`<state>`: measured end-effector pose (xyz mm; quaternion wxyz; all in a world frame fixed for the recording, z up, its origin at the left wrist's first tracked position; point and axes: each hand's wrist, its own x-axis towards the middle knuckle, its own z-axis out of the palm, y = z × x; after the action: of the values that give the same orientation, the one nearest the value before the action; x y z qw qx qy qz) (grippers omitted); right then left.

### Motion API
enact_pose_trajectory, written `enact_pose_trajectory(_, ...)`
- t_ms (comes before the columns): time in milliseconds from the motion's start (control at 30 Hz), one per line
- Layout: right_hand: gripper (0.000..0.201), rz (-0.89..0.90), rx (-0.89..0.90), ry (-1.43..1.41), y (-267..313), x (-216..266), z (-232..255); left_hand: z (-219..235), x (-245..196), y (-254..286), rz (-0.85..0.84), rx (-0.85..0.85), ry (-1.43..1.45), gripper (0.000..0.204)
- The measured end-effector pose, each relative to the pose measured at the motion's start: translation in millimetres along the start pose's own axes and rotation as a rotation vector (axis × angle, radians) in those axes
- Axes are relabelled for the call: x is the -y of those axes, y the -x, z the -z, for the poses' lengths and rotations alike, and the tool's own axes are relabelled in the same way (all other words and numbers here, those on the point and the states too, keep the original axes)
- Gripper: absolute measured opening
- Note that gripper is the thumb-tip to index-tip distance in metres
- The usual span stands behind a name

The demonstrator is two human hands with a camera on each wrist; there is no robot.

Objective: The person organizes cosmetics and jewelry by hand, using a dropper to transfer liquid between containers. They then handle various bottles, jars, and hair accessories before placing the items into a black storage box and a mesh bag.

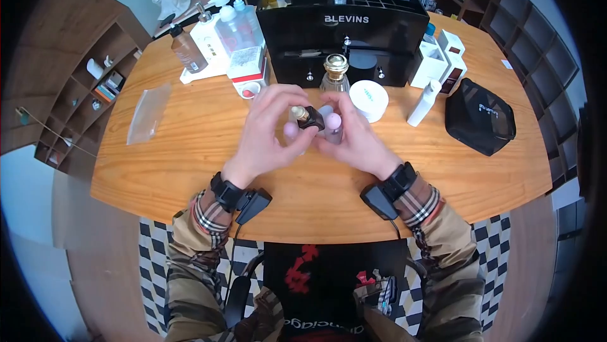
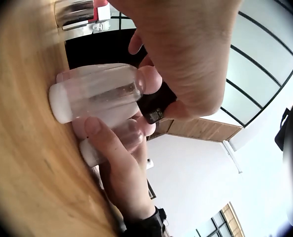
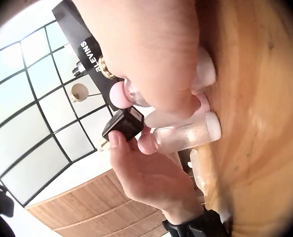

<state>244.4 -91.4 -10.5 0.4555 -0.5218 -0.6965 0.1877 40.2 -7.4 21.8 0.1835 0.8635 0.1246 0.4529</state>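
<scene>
Between the thumb and fingers of my left hand (image 1: pixel 260 128) is a small dark square bottle (image 1: pixel 311 118) with a pale gold top, tilted above the table. My right hand (image 1: pixel 361 138) grips a clear bottle with a pink ball cap (image 1: pixel 333 128); its thumb (image 2: pixel 99 132) lies along the side. Another clear bottle (image 2: pixel 99 94) with a pink ball cap and white base stands under the left hand. A pinkish bottle (image 2: pixel 82 126) shows partly behind these. In the right wrist view, the dark bottle (image 3: pixel 125 126) is beside the pink caps.
Behind the hands stand a gold-capped glass bottle (image 1: pixel 336 76), a white round jar (image 1: pixel 368 100) and a black organizer (image 1: pixel 344 32). Pump bottles (image 1: pixel 232 29) stand left, a white bottle (image 1: pixel 424 103) and black pouch (image 1: pixel 480 117) right. A clear bag (image 1: pixel 149 114) lies far left.
</scene>
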Motion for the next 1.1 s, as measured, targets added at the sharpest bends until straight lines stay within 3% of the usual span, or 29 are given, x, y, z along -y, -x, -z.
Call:
enact_pose_trajectory(133, 0.074, -0.003, -0.047, -0.034, 4, -1, 1, -1, 0, 6, 0.037, 0.035, -0.027, 0.039)
enact_pose_trajectory(433, 0.075, -0.053, 0.056, -0.165, 0, 9, 7, -4, 4, 10, 0.015, 0.110, -0.076, 0.039)
enact_pose_trajectory(500, 0.077, 0.016, 0.063, -0.088, 1, 2, 5, -3, 2, 11, 0.024, 0.127, -0.094, 0.038)
enact_pose_trajectory(1100, 0.072, 0.039, 0.115, -0.001, -2, 9, 8, -1, 2, 7, -0.005, 0.183, -0.185, 0.035)
